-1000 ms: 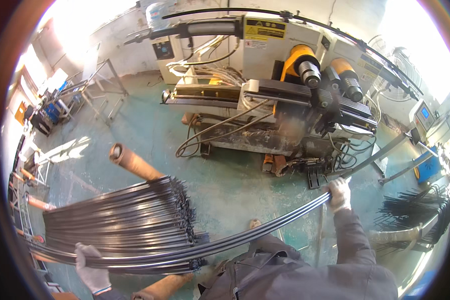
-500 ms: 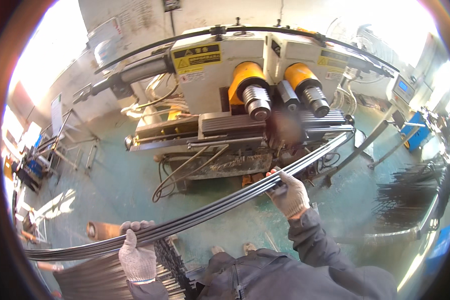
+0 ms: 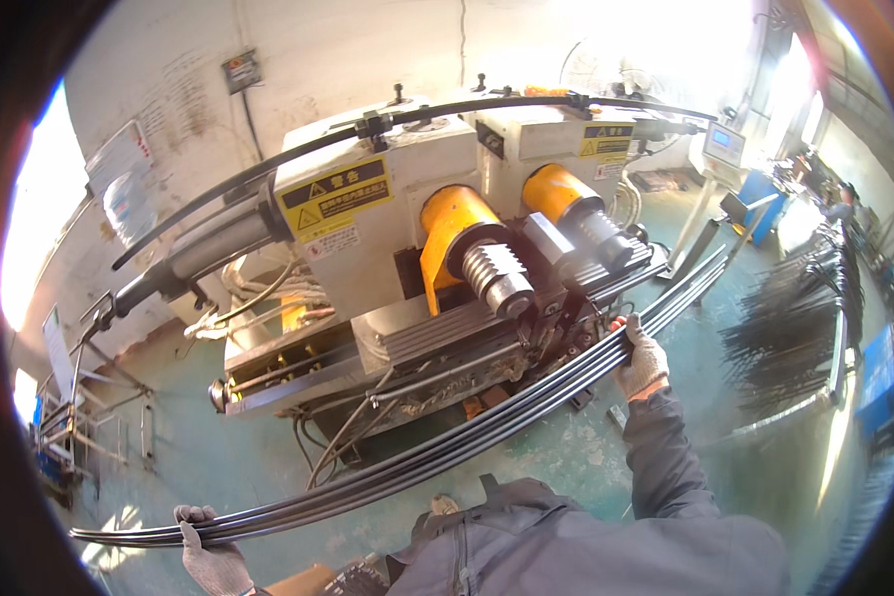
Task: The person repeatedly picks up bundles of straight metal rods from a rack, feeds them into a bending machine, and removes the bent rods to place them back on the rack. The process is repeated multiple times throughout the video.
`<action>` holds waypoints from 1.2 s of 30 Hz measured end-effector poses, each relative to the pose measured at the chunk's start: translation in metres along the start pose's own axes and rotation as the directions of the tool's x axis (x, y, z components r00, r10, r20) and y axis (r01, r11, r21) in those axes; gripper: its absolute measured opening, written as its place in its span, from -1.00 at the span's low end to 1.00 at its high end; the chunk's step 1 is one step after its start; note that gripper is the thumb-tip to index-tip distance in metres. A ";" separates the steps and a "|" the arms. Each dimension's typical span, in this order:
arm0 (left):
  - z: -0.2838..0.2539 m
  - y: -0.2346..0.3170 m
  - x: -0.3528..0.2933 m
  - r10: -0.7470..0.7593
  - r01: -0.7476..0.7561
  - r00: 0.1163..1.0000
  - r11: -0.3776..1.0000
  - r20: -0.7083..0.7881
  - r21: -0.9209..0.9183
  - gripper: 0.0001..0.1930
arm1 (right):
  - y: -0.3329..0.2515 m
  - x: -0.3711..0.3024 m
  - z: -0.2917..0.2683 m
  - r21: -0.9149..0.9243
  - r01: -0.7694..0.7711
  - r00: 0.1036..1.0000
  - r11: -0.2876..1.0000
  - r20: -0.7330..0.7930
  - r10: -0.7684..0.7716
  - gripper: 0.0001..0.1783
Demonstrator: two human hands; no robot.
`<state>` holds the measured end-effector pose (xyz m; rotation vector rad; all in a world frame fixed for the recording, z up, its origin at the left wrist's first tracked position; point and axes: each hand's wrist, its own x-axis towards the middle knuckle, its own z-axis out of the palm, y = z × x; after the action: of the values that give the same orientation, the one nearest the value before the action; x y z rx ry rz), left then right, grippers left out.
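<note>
A bundle of several long dark metal rods point(image 3: 427, 469) stretches across in front of me, curved by the lens. My left hand point(image 3: 214, 556), in a pale knit glove, is closed round the bundle near its left end, with the thumb on the near side. Farther along to the right, my right hand point(image 3: 646, 360), gloved too, grips the rods from the near side; reddish fingertips show past them. Beyond the bundle stands a white machine point(image 3: 353, 258) with two orange housings point(image 3: 457, 221) and ridged metal rollers point(image 3: 497, 273). More rods point(image 3: 417, 333) lie on its bed.
A small control panel point(image 3: 722, 145) stands on a post at the far right. Nearer, a large heap of dark rods point(image 3: 790, 348) rests beside a blue box point(image 3: 879, 372). A metal frame rack point(image 3: 89, 407) is at the left, on the green floor point(image 3: 189, 397).
My view has turned and moved closer to the machine. Both hands still hold the rods, which now lie nearer the machine bed; the stack of rods at lower left has mostly left the picture.
</note>
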<state>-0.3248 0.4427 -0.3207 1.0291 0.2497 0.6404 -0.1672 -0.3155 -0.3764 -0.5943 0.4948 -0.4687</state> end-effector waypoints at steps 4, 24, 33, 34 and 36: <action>0.001 -0.036 0.048 -0.146 0.148 0.988 0.988 -0.045 0.051 -0.66 | 0.024 0.005 0.027 -0.093 0.055 0.992 0.994 -0.105 -0.064 -0.62; 0.188 -0.210 0.077 -0.475 0.442 0.877 0.857 -0.075 -0.265 -0.73 | 0.106 0.122 0.078 -0.907 0.264 0.940 0.329 0.165 -0.298 -0.72; 0.165 -0.196 0.118 -0.515 0.453 0.848 0.827 -0.126 -0.332 -0.63 | 0.122 0.145 0.056 -0.542 0.227 0.858 -0.809 0.504 -0.097 -0.83; 0.161 -0.197 0.126 -0.515 0.458 0.849 0.828 -0.116 -0.325 -0.64 | 0.127 0.145 0.054 -0.585 0.207 0.862 -0.784 0.488 -0.137 -0.85; 0.156 -0.200 0.137 -0.484 0.436 0.866 0.854 -0.128 -0.283 -0.65 | 0.134 0.147 0.052 -0.575 0.177 0.852 -0.799 0.496 -0.169 -0.87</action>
<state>-0.0665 0.3425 -0.3991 0.6297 0.5594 0.3175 0.0132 -0.2762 -0.4666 -3.1328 0.6481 -0.3185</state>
